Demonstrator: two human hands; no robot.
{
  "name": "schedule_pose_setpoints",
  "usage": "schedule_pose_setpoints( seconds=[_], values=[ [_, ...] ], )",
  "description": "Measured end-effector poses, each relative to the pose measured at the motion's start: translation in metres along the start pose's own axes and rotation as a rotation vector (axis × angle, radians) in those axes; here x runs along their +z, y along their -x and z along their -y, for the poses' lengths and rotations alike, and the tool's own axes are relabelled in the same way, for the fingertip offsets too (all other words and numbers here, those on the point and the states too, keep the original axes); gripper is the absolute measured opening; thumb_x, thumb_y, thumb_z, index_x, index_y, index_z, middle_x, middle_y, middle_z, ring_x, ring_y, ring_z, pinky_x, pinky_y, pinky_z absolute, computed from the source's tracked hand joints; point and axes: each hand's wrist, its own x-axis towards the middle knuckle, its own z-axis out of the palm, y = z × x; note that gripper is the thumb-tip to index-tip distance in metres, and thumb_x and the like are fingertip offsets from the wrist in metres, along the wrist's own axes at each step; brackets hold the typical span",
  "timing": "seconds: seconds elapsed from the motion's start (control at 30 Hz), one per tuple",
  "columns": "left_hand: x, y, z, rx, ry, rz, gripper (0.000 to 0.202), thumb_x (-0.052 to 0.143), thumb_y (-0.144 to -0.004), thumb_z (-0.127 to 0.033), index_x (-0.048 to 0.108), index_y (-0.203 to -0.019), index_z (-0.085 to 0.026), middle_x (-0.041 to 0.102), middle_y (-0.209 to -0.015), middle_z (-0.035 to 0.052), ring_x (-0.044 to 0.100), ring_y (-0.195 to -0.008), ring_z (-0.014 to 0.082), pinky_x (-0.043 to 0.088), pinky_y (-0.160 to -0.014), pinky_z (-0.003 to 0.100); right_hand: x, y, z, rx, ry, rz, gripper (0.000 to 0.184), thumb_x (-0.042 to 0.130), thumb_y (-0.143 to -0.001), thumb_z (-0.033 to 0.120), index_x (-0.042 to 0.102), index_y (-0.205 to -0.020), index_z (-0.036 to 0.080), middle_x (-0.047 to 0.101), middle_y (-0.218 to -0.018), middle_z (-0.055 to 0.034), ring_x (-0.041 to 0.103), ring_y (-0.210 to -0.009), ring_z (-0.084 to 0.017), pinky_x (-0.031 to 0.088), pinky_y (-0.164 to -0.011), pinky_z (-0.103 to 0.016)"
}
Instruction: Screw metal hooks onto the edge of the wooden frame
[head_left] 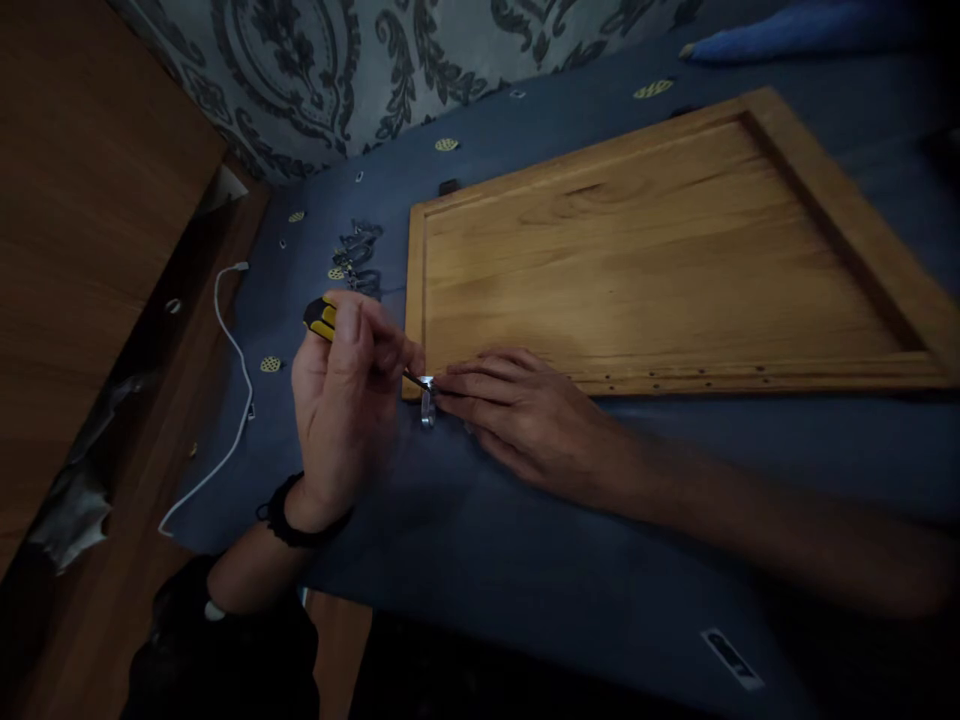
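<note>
"Wooden panel (pixel 637 260), then: where have you got it?"

"Flat on the dark blue cloth (pixel 540 580), stretching from my hands toward two o'clock. Dark dots (pixel 656 386) run along its near edge."

"And your left hand?"

"My left hand (pixel 341 390) is curled around a screwdriver (pixel 322 318). Its black-and-yellow handle pokes out toward ten o'clock, and the shaft points to four, down to a metal fitting (pixel 427 407)."

"Where's that fitting?"

"At the panel's seven-o'clock corner, with part of it out past the edge. Whether the tip sits in a screw is too small to tell."

"What's the right hand doing?"

"My right hand (pixel 536 420) comes in from four o'clock, fingers stretched out and close together, partly over the panel's edge. The fingertips are right at the fitting; I can't tell whether they pinch it."

"Anything else around?"

"Some small metal pieces (pixel 360 245) lie at eleven o'clock from the fitting, and a white cable (pixel 245 370) at nine, well apart from it."
</note>
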Motion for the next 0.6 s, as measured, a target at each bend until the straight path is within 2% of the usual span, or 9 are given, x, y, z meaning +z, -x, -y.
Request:
schedule_pose_setpoints(
  seconds=[0.1,0.23,0.6],
  values=[
    [-0.0001,0.0001,0.0006,0.018,0.02,0.009,0.035,0.08,-0.086,-0.046,0.062,-0.074,-0.018,0.04,-0.064,-0.0042,0.039,-0.058,0.0087,0.046,-0.06,0.022,-0.0002,-0.0003,0.0001,0.01,0.003,0.01,0.036,0.045,-0.1,0.013,0.073,-0.123,0.015,0.076,-0.126,-0.0111,0.066,-0.118,-0.027,0.051,-0.103,-0.048],
    [-0.0013,-0.0002,0.0008,0.015,-0.004,0.017,0.036,0.08,-0.085,-0.047,0.062,-0.073,-0.018,0.04,-0.065,-0.0041,0.039,-0.058,0.0093,0.047,-0.06,0.023,-0.0003,0.0001,0.0004,-0.005,0.011,0.0,0.035,0.045,-0.1,0.013,0.072,-0.122,0.011,0.075,-0.125,-0.0116,0.065,-0.118,-0.027,0.05,-0.104,-0.046],
    [-0.0004,0.0,0.0007,0.02,0.017,0.034,0.035,0.08,-0.086,-0.045,0.062,-0.073,-0.018,0.039,-0.062,-0.0046,0.038,-0.055,0.0086,0.047,-0.058,0.023,-0.0002,0.0002,0.0007,0.001,0.02,0.009,0.035,0.043,-0.103,0.014,0.072,-0.123,0.013,0.075,-0.127,-0.0102,0.064,-0.12,-0.025,0.048,-0.105,-0.044]
  ],
)
